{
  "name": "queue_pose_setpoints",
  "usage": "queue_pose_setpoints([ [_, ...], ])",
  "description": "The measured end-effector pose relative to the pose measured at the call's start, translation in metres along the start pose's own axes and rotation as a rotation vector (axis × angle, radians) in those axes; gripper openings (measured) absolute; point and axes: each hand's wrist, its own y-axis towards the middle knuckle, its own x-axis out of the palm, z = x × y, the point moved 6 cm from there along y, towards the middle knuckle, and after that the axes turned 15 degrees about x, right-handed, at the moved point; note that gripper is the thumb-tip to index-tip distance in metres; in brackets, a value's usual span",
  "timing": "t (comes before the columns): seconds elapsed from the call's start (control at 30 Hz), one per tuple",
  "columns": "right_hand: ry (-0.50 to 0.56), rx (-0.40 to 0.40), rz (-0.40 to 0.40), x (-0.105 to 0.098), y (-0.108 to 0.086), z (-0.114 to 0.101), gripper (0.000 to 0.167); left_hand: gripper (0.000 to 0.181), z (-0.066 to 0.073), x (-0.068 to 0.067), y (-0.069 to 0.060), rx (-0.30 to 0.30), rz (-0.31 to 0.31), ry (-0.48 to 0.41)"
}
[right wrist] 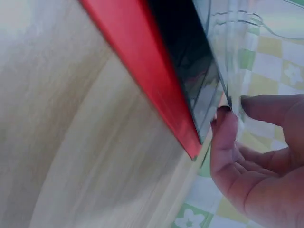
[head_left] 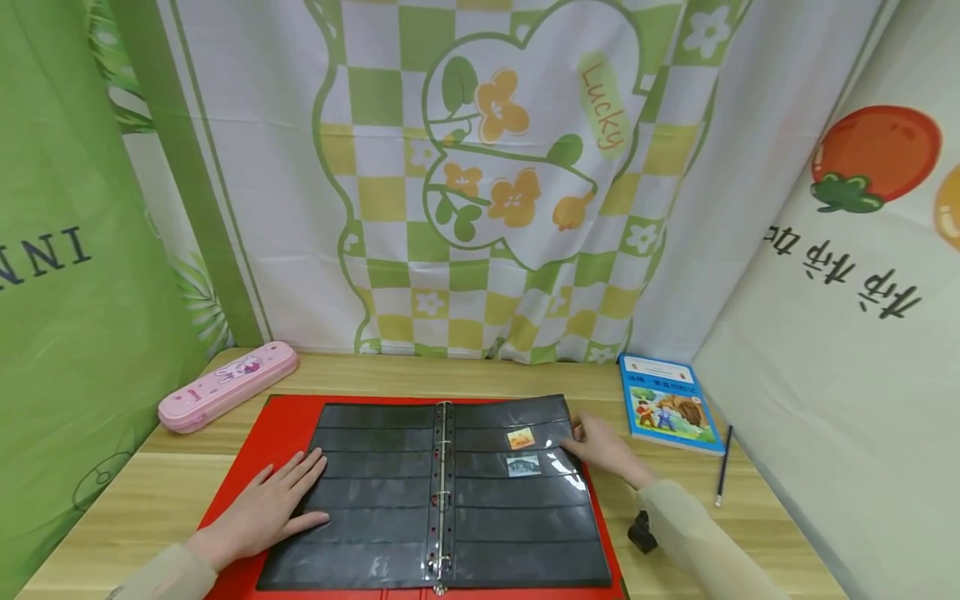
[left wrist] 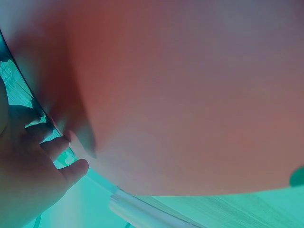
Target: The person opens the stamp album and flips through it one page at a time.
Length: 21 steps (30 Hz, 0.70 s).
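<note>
Head | binder (head_left: 288, 417) page (head_left: 525, 523): two pocketed stamps (head_left: 521, 438) | left grip (head_left: 268, 504): flat on binder | right grip (head_left: 606, 447): pinches page

Pages (head_left: 525, 523): plastic, smooth, glossy. Binder rings (head_left: 442, 500): shiny metal. Binder cover (head_left: 288, 429): smooth, low sheen. Table (head_left: 420, 377): wood-grained, smooth. Curtain (head_left: 480, 279): cloth, matt, lightly creased. Pencil case (head_left: 228, 389): smooth, plastic-looking, soft sheen. Book (head_left: 670, 406): smooth printed paper. Sleeve (head_left: 693, 525): matt cloth.

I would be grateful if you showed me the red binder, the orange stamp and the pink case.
Red binder (head_left: 282, 428): head view, upper-left cover.
Orange stamp (head_left: 521, 438): head view, its face.
Pink case (head_left: 228, 385): head view, its lid.
</note>
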Motion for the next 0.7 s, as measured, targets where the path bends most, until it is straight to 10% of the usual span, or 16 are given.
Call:
queue_pose_setpoints([
  [0.37,0.119,0.013,-0.159,-0.016,-0.016,-0.005,0.018,0.090,-0.001,0.000,0.000,-0.006,-0.015,-0.026],
  [0.7,0.230,0.068,-0.129,-0.048,-0.019,-0.035,0.027,0.089,-0.001,0.000,0.000,-0.005,-0.005,-0.023],
])
